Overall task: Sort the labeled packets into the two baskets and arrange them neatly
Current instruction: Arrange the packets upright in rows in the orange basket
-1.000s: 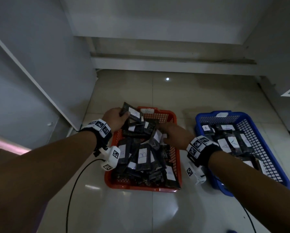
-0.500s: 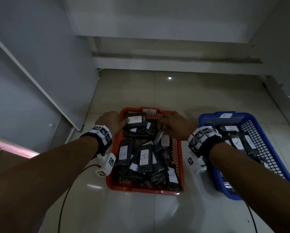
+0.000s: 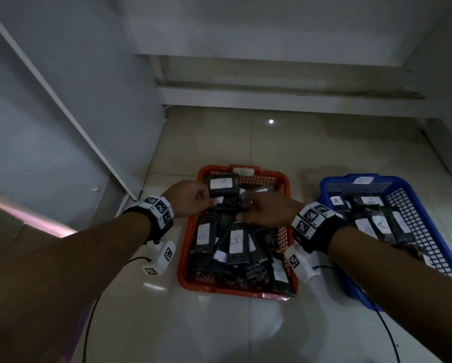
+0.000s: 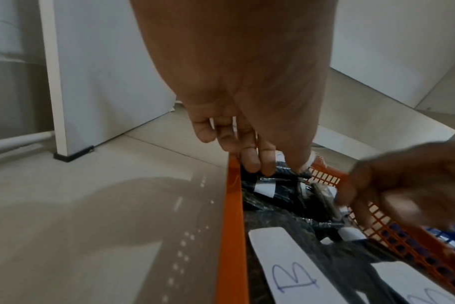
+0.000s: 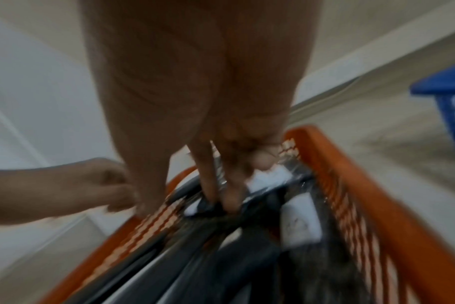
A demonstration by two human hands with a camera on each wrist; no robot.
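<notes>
An orange basket (image 3: 235,292) on the floor holds several black packets with white B labels. To its right, a blue basket (image 3: 350,179) holds black packets labelled A (image 3: 379,224). My left hand (image 3: 209,200) is at the orange basket's far left corner and pinches a black B packet (image 3: 221,184) lying across the far end. In the left wrist view the thumb and fingers (image 4: 252,164) close on that packet's edge. My right hand (image 3: 246,208) is just right of it, its fingers (image 5: 208,185) dug in and curled on a dark packet (image 5: 208,207) in the pile. That view is blurred.
A white panel (image 3: 75,113) rises on the left, with a low white ledge (image 3: 272,98) behind the baskets. Pale floor tiles (image 3: 246,331) lie in front of me. Cables (image 3: 88,323) trail from both wrist cameras across the floor.
My left hand has brought the B packet down from above the far left corner onto the basket's far end. The right hand has moved forward to the far end beside it.
</notes>
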